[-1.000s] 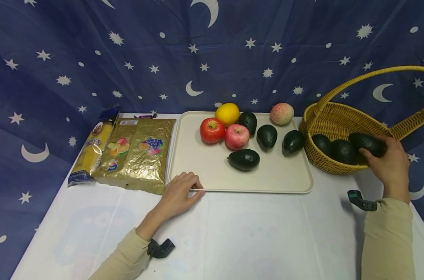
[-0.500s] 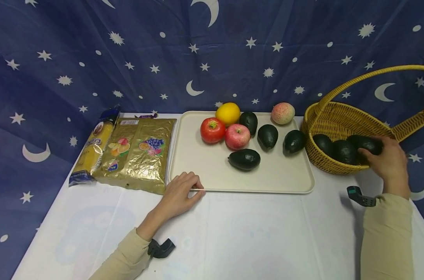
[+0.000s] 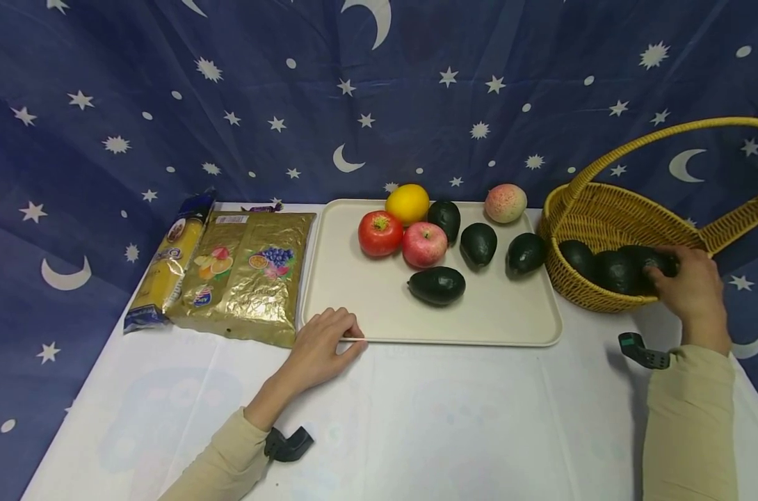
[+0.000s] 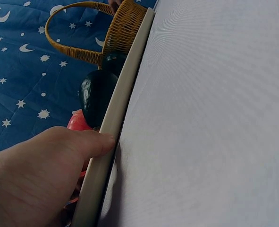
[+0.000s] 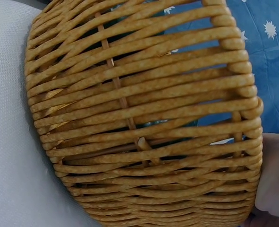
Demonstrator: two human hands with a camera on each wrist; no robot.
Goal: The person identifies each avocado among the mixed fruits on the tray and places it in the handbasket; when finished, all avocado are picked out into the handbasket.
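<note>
At the right, my right hand (image 3: 692, 292) reaches over the front rim of a wicker basket (image 3: 585, 293) and holds a dark green avocado (image 3: 643, 259) low inside it. Two other avocados lie to its left, the nearer one (image 3: 615, 273) close beside it. In the right wrist view the basket's weave (image 5: 144, 99) hides most of the hand. My left hand (image 3: 324, 348) grips the front left edge of a cream tray (image 3: 373, 306). The left wrist view shows its thumb (image 4: 99, 142) against the rim; the other fingers are largely hidden.
On the tray are a tomato (image 3: 380, 233), a yellow fruit (image 3: 407, 204), an apple (image 3: 424, 244) and several avocados (image 3: 438, 285). A peach-like fruit (image 3: 505, 203) sits at its back right. A gold bag (image 3: 244, 278) and a yellow packet (image 3: 169, 264) lie left. The basket handle (image 3: 660, 132) arches high.
The right hand has moved slightly left and lower into the basket with the avocado, which now sits closer to the others. The left hand has stayed on the tray edge.
</note>
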